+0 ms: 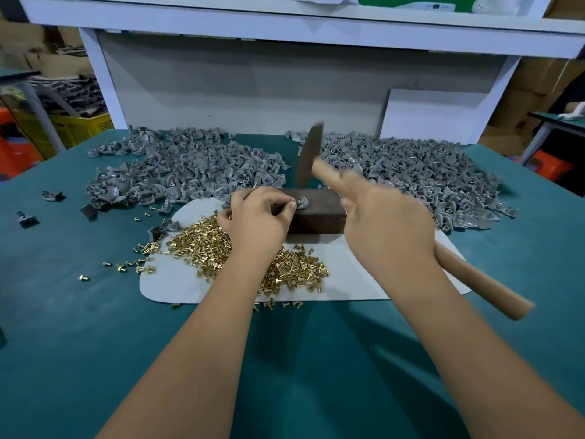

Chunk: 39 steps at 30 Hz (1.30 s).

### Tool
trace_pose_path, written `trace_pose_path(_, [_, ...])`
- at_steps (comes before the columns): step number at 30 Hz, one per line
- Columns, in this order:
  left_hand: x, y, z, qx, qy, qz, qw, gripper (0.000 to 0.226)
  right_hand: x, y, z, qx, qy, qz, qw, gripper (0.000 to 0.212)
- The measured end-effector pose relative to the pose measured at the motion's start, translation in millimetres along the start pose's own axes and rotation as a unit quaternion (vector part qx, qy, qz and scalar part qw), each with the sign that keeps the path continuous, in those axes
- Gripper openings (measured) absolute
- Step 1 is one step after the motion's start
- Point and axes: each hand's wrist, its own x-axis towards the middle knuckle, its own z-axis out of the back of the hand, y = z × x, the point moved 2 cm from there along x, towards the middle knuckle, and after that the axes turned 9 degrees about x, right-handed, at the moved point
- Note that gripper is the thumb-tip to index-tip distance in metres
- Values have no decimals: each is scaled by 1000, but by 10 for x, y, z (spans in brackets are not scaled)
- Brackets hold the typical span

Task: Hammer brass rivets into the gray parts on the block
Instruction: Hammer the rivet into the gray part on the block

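Observation:
A dark metal block (319, 213) stands on a pale mat (177, 280) in the middle of the table. One gray part (302, 202) lies on the block's top left corner. My left hand (256, 220) pinches that part at the block's edge. My right hand (386, 223) grips the wooden handle (484, 285) of a hammer, blurred by motion. The hammer's dark head (308, 156) hangs upright above the back of the block. A heap of brass rivets (209, 245) lies on the mat under my left wrist.
Two big heaps of gray parts lie behind the block, one on the left (183, 169), one on the right (421, 172). Stray rivets (133, 264) and a few dark parts (52, 195) dot the green table at the left. A white shelf frame (285, 30) stands behind.

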Motion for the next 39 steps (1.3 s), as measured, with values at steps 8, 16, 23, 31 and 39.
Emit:
trace_pose_path(8, [-7, 10, -3, 0, 0, -16, 1000, 8, 93, -26, 142, 67, -66, 15, 995, 60])
trace_pose_path(16, [-9, 16, -12, -11, -25, -15, 1000, 6, -55, -17, -7, 17, 3, 14, 1000, 66])
trace_pose_path(23, [11, 33, -31, 10, -18, -14, 1000, 6, -62, 3, -80, -17, 1, -17, 1000, 77])
trace_pose_path(31, [12, 35, -35, 5, -40, -25, 999, 5, -87, 57, -95, -7, 18, -10, 1000, 77])
trace_pose_path(39, [0, 17, -26, 18, -31, -23, 999, 8, -104, 112, -92, -3, 25, -13, 1000, 78])
